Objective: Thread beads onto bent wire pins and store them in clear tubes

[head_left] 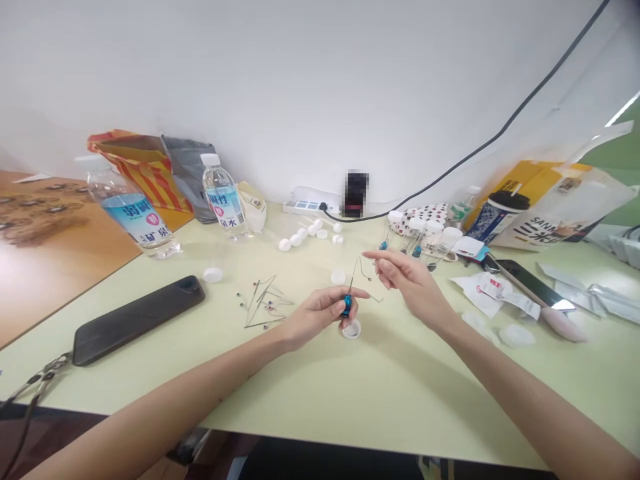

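Observation:
My left hand [323,310] is closed, pinching a small shiny blue piece [347,305] between thumb and fingers. A thin bent wire [353,277] rises from it, curving over at the top and ending in a small bead. My right hand [405,277] is beside the wire, its index finger stretched to the top bend and the other fingers curled; whether the fingertip touches the wire I cannot tell. Below my left hand sits a small round white cap [351,329]. Several loose thin wires with small beads [263,303] lie left of my left hand.
Behind are white caps [300,235] and a power strip [310,203]. On the left stand two water bottles [224,200] near a black phone [140,320]. White-topped wire pieces with blue parts [417,251], a cup [493,217] and another phone [537,285] are on the right.

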Action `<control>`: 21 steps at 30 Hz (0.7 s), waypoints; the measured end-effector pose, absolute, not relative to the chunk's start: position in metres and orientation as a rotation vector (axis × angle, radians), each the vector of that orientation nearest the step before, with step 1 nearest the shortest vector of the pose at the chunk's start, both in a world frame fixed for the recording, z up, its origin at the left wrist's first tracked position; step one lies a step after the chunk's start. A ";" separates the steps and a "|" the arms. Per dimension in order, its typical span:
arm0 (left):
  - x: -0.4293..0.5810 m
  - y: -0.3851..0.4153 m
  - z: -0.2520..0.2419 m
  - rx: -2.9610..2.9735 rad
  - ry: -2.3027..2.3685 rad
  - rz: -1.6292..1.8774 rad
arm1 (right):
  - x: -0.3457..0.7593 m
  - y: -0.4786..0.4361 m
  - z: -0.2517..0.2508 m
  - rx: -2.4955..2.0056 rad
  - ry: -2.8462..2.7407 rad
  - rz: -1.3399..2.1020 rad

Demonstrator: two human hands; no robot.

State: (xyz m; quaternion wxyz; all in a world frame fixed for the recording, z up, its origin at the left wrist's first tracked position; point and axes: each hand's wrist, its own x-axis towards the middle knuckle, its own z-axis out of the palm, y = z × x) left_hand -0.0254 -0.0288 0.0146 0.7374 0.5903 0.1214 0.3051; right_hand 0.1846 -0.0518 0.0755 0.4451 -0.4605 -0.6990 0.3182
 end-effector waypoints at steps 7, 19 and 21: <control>-0.031 -0.024 0.020 1.234 0.271 0.697 | 0.182 -0.030 0.108 -0.855 -1.905 1.287; -0.015 0.000 0.004 1.536 0.850 1.365 | 0.186 -0.032 0.111 -0.838 -1.787 0.947; -0.014 0.006 0.000 1.621 1.004 1.453 | 0.193 -0.029 0.114 -0.823 -1.681 0.874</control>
